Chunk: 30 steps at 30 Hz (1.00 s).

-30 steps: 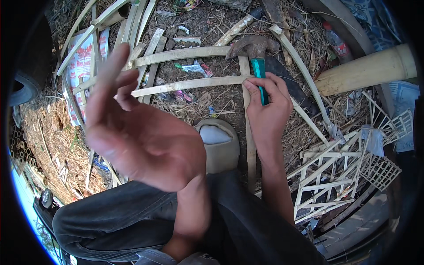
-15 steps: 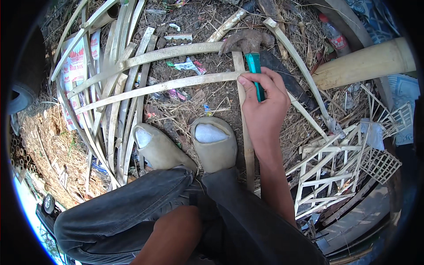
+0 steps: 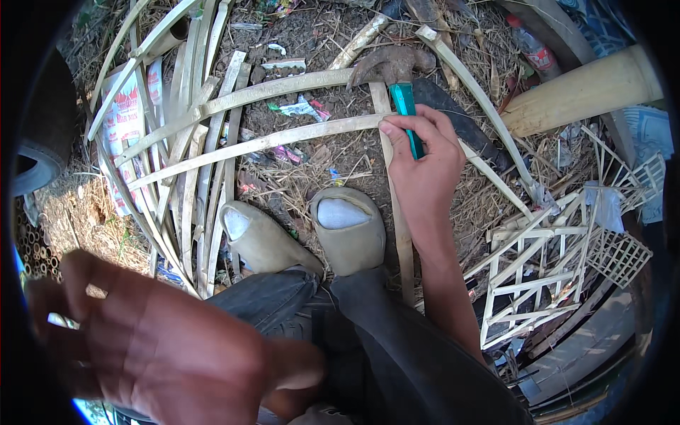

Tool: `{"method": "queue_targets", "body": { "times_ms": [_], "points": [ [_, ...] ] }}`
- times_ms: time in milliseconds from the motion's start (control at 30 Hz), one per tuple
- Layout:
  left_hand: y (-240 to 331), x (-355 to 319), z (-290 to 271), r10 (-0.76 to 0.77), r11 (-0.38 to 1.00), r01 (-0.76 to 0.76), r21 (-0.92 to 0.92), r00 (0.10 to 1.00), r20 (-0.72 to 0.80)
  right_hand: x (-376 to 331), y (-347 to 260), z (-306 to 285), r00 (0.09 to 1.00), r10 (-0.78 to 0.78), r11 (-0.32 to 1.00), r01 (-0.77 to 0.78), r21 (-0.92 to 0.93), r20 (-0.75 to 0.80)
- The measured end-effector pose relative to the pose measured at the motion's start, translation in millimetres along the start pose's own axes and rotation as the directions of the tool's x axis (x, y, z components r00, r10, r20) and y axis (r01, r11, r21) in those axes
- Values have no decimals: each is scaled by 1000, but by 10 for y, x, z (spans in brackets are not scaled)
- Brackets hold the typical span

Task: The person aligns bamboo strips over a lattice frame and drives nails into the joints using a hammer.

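Observation:
My right hand [image 3: 429,157] is closed round the green handle of a claw hammer [image 3: 401,98], whose rusty head lies on the ground beyond it. Against the thumb of that hand runs a long, pale bamboo strip [image 3: 269,139], stretching off to the left. A second, wider strip [image 3: 276,86] reaches toward the hammer head, and an upright strip [image 3: 402,234] passes beneath the hand. Large and close in the lower left, my left hand [image 3: 166,343] is raised with nothing in it; its fingers are spread, though slightly blurred.
Several bamboo strips [image 3: 205,166] are piled at the left over a printed sheet [image 3: 127,106]. A thick bamboo pole [image 3: 588,91] and a plastic bottle [image 3: 536,53] lie at the upper right. Below them stands a bamboo lattice [image 3: 531,276]. My shoes [image 3: 347,241] rest on the littered soil.
My left hand has come up from my lap toward the left, now with fingers spread. The right hand stays on the hammer, and the view has shifted slightly.

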State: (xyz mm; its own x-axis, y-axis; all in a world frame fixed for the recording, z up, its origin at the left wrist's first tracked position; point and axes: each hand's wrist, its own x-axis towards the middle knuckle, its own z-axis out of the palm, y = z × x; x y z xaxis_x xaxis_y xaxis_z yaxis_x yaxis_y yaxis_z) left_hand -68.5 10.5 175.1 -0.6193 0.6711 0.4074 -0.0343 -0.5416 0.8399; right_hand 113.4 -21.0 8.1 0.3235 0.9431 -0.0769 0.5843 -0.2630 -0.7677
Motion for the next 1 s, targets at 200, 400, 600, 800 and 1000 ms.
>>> {"method": "queue_targets", "body": {
  "times_ms": [200, 400, 600, 800, 1000],
  "points": [
    [-1448, -1175, -337, -499, 680, -38, 732, 708, 500, 2, 62, -14, 999, 35, 999, -35, 2, -2],
    [-1573, -1348, -339, -517, 651, -125, 749, 650, 557, 18, 50, -2, 999, 44, 999, -44, 4, 3],
    [-1654, -1468, -335, -504, 658, -43, 752, 716, 482, 19, 98, -17, 999, 34, 999, -33, -29, 32],
    [-1632, -1473, -280, -504, 646, -31, 763, 733, 457, 65, 16, -170, 988, 129, 936, -149, 319, 82],
    [-1623, -1469, -275, -503, 657, 12, 754, 751, 427, -143, -267, -494, 944, 246, 884, -311, 349, 218]
  ]
}}
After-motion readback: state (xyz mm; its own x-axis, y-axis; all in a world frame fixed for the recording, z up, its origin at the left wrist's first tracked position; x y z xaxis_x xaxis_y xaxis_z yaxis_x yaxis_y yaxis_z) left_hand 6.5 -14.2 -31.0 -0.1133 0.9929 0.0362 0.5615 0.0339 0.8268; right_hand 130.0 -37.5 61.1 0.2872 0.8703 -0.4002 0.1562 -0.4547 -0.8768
